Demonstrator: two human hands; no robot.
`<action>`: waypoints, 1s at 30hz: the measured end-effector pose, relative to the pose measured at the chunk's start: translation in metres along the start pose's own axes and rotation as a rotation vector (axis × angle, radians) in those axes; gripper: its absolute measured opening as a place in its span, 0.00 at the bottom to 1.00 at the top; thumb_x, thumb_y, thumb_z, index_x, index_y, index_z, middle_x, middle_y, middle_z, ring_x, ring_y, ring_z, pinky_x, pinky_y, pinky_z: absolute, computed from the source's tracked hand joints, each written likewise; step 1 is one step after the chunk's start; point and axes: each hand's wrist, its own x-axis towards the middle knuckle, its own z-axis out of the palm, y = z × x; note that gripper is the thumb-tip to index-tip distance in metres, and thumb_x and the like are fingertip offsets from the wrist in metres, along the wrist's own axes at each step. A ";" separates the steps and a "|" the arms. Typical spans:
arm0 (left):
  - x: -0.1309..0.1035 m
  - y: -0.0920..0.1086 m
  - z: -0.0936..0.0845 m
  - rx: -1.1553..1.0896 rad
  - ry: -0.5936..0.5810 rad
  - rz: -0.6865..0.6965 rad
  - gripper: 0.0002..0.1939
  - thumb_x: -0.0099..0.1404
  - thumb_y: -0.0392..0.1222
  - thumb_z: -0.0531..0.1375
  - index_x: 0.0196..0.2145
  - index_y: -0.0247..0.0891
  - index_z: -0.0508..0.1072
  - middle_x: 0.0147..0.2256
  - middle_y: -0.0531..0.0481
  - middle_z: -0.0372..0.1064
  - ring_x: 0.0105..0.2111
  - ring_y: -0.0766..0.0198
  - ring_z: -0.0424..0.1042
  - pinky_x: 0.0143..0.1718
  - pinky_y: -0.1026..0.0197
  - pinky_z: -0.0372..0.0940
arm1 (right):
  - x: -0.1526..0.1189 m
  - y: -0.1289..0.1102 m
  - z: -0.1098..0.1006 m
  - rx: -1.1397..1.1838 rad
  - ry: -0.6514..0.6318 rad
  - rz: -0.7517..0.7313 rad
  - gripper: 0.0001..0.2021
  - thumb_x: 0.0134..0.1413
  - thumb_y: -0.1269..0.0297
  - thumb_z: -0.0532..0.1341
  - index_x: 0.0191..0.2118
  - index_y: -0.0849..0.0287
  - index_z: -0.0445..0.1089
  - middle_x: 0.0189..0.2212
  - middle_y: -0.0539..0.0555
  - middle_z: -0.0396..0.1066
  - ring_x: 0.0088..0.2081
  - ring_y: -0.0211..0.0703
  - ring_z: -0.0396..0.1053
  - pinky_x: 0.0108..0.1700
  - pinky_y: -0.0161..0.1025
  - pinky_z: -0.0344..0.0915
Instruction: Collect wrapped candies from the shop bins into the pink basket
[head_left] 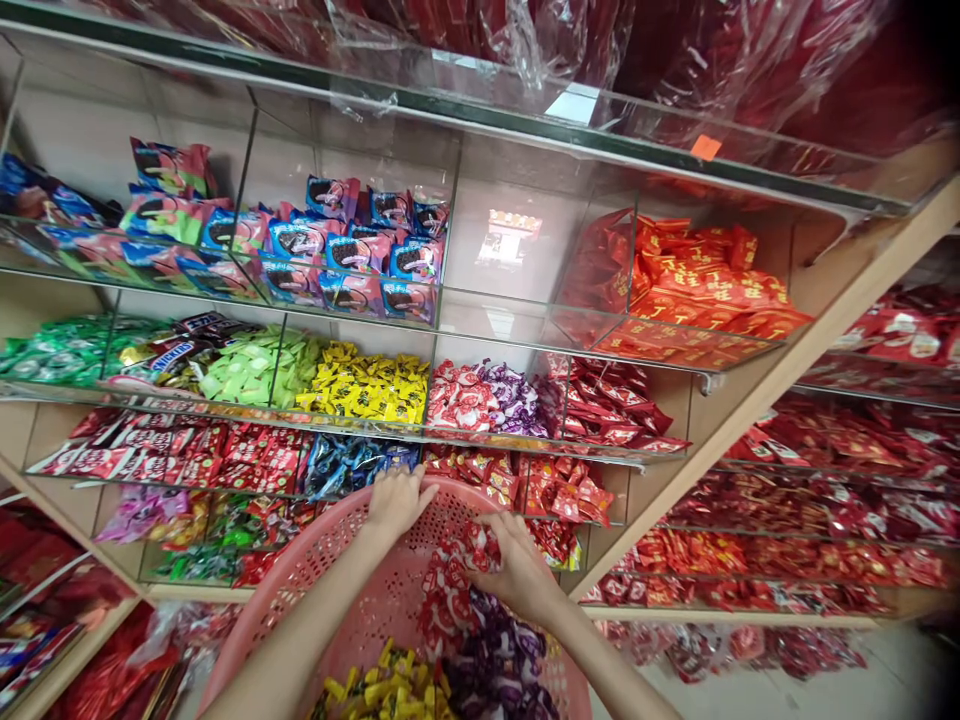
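My left hand grips the far rim of a pink perforated plastic basket, its fingers over the edge. Inside the basket, my right hand curls around some red-and-white wrapped candies, thumb and fingers on either side of them. Purple wrapped candies lie just below that hand, and yellow wrapped candies fill the near left part. My right wrist crosses over the basket's right side and hides part of it.
Glass shelves with dividers hold yellow candies, purple candies, blue snack packs and orange packets. A slanting wooden side panel stands to the right, with more red packets beyond. Plastic-wrapped red goods sit on top.
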 end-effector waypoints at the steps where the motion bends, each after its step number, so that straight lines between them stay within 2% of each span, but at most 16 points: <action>1: 0.000 0.000 -0.001 0.002 -0.005 -0.001 0.27 0.63 0.58 0.42 0.45 0.37 0.67 0.40 0.39 0.70 0.42 0.53 0.67 0.43 0.53 0.57 | 0.001 0.002 0.000 -0.053 -0.008 -0.022 0.25 0.41 0.59 0.63 0.48 0.52 0.59 0.43 0.53 0.63 0.44 0.47 0.60 0.45 0.41 0.59; 7: -0.001 0.001 -0.002 0.027 0.004 0.000 0.27 0.63 0.58 0.41 0.46 0.38 0.67 0.40 0.39 0.70 0.42 0.53 0.68 0.42 0.54 0.57 | 0.012 0.011 -0.001 -0.407 -0.107 -0.156 0.20 0.43 0.60 0.62 0.45 0.54 0.61 0.40 0.56 0.63 0.43 0.50 0.59 0.40 0.41 0.59; 10: 0.000 0.001 -0.001 0.036 0.005 0.001 0.27 0.63 0.58 0.41 0.45 0.38 0.67 0.40 0.39 0.70 0.42 0.53 0.68 0.42 0.55 0.57 | 0.017 0.012 0.005 -0.565 -0.144 -0.224 0.21 0.39 0.63 0.64 0.43 0.55 0.62 0.40 0.57 0.63 0.42 0.51 0.59 0.39 0.43 0.58; 14: 0.000 0.001 0.000 0.036 0.018 0.004 0.27 0.63 0.58 0.41 0.44 0.37 0.68 0.40 0.39 0.70 0.41 0.53 0.68 0.42 0.54 0.57 | 0.019 0.010 0.014 -0.674 -0.154 -0.267 0.22 0.37 0.61 0.66 0.42 0.55 0.62 0.38 0.58 0.64 0.41 0.52 0.60 0.40 0.45 0.58; 18: 0.000 0.000 0.002 0.039 0.029 0.014 0.27 0.63 0.58 0.41 0.44 0.37 0.67 0.39 0.39 0.70 0.41 0.52 0.68 0.41 0.53 0.57 | 0.018 0.010 0.015 -0.681 -0.150 -0.281 0.23 0.38 0.59 0.65 0.44 0.55 0.62 0.38 0.58 0.64 0.41 0.52 0.60 0.40 0.45 0.58; 23: 0.001 0.000 0.003 0.032 0.016 0.006 0.27 0.63 0.58 0.41 0.44 0.37 0.67 0.39 0.39 0.70 0.41 0.53 0.68 0.42 0.54 0.57 | 0.017 0.013 0.013 -0.617 -0.160 -0.265 0.28 0.40 0.59 0.64 0.51 0.54 0.59 0.39 0.58 0.64 0.41 0.52 0.60 0.40 0.44 0.57; 30: 0.001 0.000 0.000 0.020 -0.002 0.006 0.27 0.63 0.58 0.42 0.45 0.37 0.67 0.40 0.39 0.70 0.42 0.52 0.68 0.42 0.53 0.57 | 0.017 0.020 0.006 -0.395 -0.208 -0.207 0.28 0.43 0.61 0.62 0.53 0.54 0.58 0.42 0.57 0.63 0.44 0.50 0.59 0.43 0.42 0.57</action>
